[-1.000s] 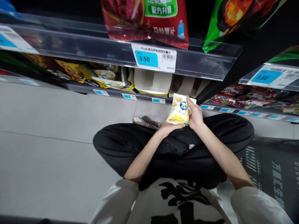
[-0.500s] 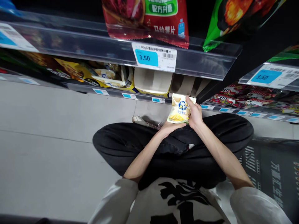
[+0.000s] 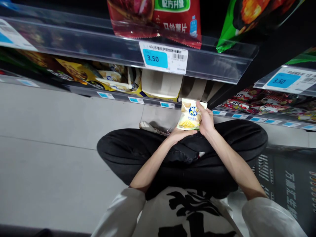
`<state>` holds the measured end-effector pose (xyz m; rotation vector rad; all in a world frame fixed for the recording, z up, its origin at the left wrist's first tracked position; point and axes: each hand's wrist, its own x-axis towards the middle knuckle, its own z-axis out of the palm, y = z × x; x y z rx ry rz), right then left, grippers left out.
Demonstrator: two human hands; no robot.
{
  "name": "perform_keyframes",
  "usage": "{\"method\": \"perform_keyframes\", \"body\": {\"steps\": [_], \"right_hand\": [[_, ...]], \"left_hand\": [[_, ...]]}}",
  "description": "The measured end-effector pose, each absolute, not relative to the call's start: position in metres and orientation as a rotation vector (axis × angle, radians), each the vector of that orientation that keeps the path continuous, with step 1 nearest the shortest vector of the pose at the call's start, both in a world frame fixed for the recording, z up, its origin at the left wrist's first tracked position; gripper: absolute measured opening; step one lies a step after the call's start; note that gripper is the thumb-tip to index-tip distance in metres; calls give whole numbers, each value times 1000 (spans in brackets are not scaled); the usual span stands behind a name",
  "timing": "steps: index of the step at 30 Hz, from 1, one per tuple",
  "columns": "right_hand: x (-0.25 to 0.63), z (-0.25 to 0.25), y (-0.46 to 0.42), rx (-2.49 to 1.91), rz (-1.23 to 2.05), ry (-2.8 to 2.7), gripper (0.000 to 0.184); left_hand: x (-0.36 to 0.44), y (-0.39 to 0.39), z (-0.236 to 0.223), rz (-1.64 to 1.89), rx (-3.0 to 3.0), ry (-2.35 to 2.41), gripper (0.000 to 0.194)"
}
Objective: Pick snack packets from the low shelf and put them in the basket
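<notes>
A small pale-yellow snack bag point(image 3: 191, 115) with a blue logo and a picture of fries faces up between my hands, above my crossed legs. My right hand point(image 3: 206, 121) grips its right edge, thumb on the front and the other fingers behind. At the lower left edge, my left hand point(image 3: 181, 134) holds the bag from below, its thumb along the bottom; its fingers are hidden behind the bag. Just beyond the bag stands an open carton point(image 3: 161, 87) on the bottom shelf, beside a yellow box of small snack packs point(image 3: 116, 80).
An upper shelf point(image 3: 212, 67) with price tags and a red chip bag point(image 3: 177, 24) juts out ahead. To the right, red snack packs point(image 3: 259, 102) fill another low shelf. A dark grey printed basket or bag point(image 3: 286, 177) stands by my right knee. Grey floor tiles point(image 3: 49, 164) extend left.
The view has shifted slightly, so the upper shelf sits a little higher in the picture. Both hands keep the snack bag in the same place.
</notes>
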<state>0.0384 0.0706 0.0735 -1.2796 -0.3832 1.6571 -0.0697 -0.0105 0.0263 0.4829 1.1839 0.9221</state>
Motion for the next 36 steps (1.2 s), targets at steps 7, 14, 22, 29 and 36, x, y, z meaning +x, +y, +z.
{"method": "perform_keyframes", "body": {"steps": [7,14,22,29,36], "right_hand": [[38,75,70,-1273,1662,-382,33],[38,73,70,-1269,1663,-385,33],[38,73,70,-1280,1655,-400,32],[37,75,70,-1276,1666,-406,32],[37,74,69,-1285,1665,-413,31]], "left_hand": [[-70,-11,27,907,497,1200,79],[-69,-11,28,912,499,1195,80],[-69,-12,26,918,484,1203,76],[-69,-12,23,917,494,1201,79],[-69,-12,24,926,485,1192,78]]}}
